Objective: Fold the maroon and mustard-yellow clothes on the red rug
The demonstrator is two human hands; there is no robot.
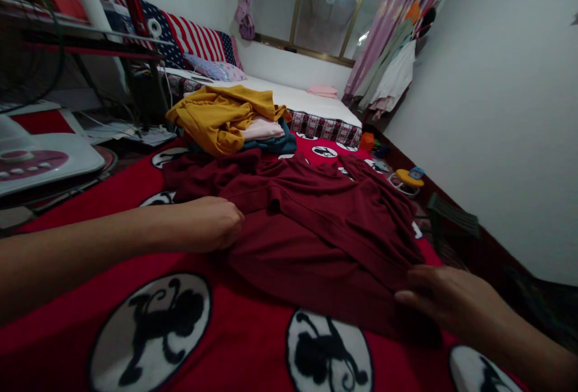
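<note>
Garment [316,223] of smooth maroon cloth lies spread in front of the fingers and between them, its surface broken by ridges and one long diagonal fold running toward the right fingertips. The left hand [221,223] is curled into a fist, clenched on the garment's left edge; the right hand [436,295] has thumb and fingers closed around its right edge, the cloth partly hidden in the grip. Beneath both hands, a red blanket [246,326] with a plush look carries white ovals [151,335] printed with dark figures [316,353]. Beyond the left fingers sits a rumpled heap [230,121]: mustard cloth [217,106] on top, pale pink cloth [262,129] and teal cloth [271,144] showing at the side toward the right hand. The garment's near edge sags in a curve from the left fist to below the right fingers. Nearer than this edge, a flat stretch of blanket gives both hands room; past the right fingers, a yellow-seated stool [409,178] stands near the white wall [497,109], well apart.
</note>
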